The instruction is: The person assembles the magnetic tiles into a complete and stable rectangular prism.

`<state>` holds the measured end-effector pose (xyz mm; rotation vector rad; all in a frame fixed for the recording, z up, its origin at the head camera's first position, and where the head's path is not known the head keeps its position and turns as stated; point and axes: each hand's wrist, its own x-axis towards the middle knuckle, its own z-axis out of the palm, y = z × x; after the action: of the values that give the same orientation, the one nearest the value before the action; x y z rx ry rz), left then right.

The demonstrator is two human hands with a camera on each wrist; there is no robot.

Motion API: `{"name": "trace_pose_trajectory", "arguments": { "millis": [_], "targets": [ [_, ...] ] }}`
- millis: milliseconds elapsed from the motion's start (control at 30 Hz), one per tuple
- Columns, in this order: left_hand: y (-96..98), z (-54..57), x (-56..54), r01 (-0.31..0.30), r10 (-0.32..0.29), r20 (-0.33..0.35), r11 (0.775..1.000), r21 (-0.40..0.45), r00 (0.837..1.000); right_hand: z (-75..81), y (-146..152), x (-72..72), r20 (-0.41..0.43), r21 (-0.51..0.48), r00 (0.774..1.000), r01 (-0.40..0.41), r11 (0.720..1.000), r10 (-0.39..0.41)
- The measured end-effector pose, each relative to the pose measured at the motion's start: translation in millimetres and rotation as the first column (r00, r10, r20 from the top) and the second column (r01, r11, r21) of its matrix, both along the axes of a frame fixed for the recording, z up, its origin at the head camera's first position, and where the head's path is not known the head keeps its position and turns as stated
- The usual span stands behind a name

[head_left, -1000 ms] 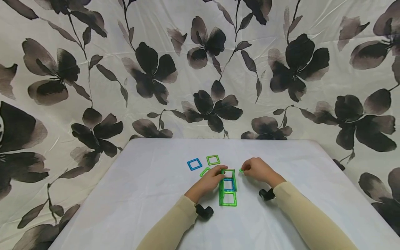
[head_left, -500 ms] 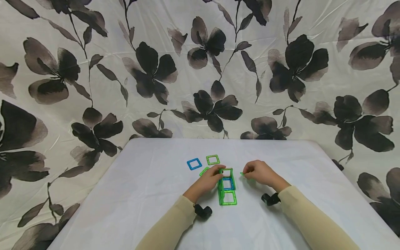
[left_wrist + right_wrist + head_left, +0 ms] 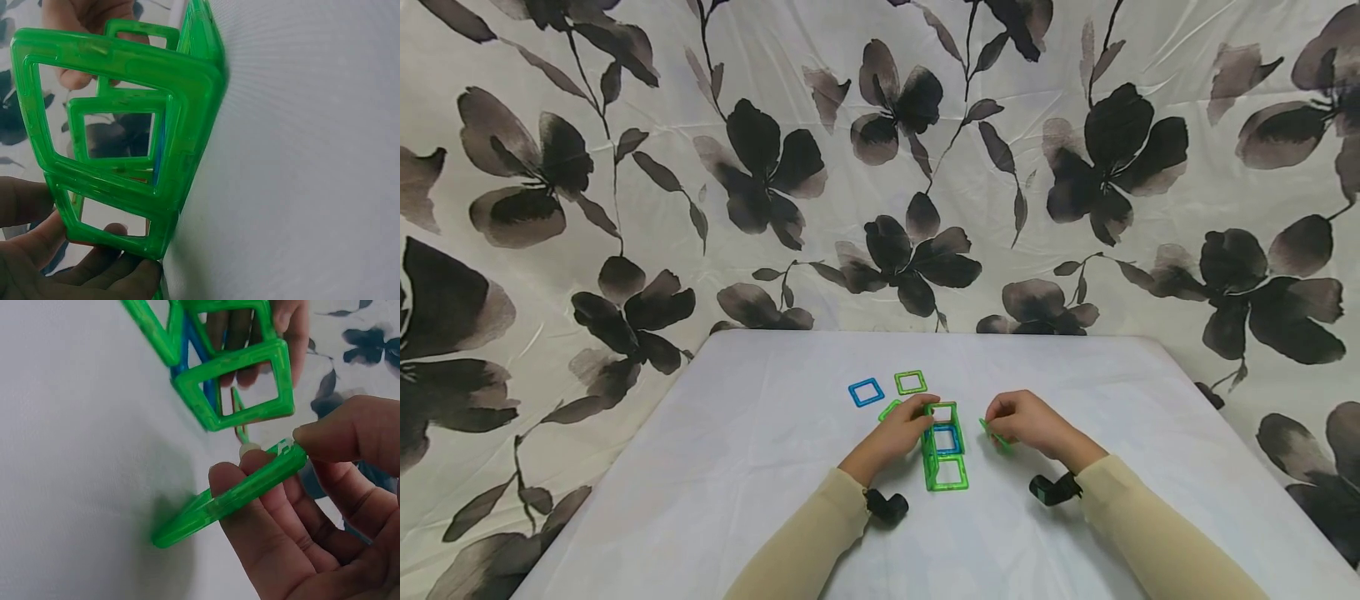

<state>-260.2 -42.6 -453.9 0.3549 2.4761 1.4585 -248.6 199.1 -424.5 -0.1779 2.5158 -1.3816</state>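
A structure of green and blue square magnetic tiles [image 3: 931, 471] stands mid-table in the head view, with a row of frames on the table and upright sides. My left hand [image 3: 891, 437] grips its far left part, thumb and fingers [image 3: 134, 278] about a green tile wall in the left wrist view. To the right of the structure my right hand [image 3: 1037, 427] pinches a loose green magnetic tile [image 3: 265, 479] between thumb and fingers. That tile is tilted, its lower edge close over the white cloth in the right wrist view.
Beyond the left hand lie a blue square tile [image 3: 863, 383] and a green square tile [image 3: 912, 392]. Another green tile [image 3: 887, 408] is partly hidden by that hand. Black wrist cameras [image 3: 887, 507] sit on both wrists. A floral curtain [image 3: 887, 167] hangs behind the white table [image 3: 737, 467].
My right hand has moved slightly right and nearer to me, and its green tile has turned so more of it shows. The left hand and the structure have shifted only very slightly.
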Motion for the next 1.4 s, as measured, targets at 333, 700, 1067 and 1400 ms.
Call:
{"name": "trace_pose_trajectory", "arguments": {
  "millis": [333,700,1067,1400],
  "targets": [
    [-0.5,1.7,1.7,0.005,-0.005,0.001,1.000,0.005,1.000,2.3,3.3,5.8,-0.045,0.030,0.999,-0.009,1.000,0.010],
    [-1.5,3.6,2.2,0.012,-0.012,-0.007,1.000,0.007,1.000,4.0,-3.6,14.5,0.059,-0.066,0.998,-0.002,0.998,0.006],
    [-1.5,2.1,1.7,0.010,-0.010,-0.017,1.000,0.008,1.000,0.4,-15.5,29.1,0.042,-0.105,0.999,0.035,0.994,-0.031],
    [-2.3,1.8,2.4,0.011,-0.011,-0.013,1.000,0.017,1.000,5.0,-19.5,33.6,-0.103,0.050,0.991,0.096,0.994,-0.090]
  ]
}}
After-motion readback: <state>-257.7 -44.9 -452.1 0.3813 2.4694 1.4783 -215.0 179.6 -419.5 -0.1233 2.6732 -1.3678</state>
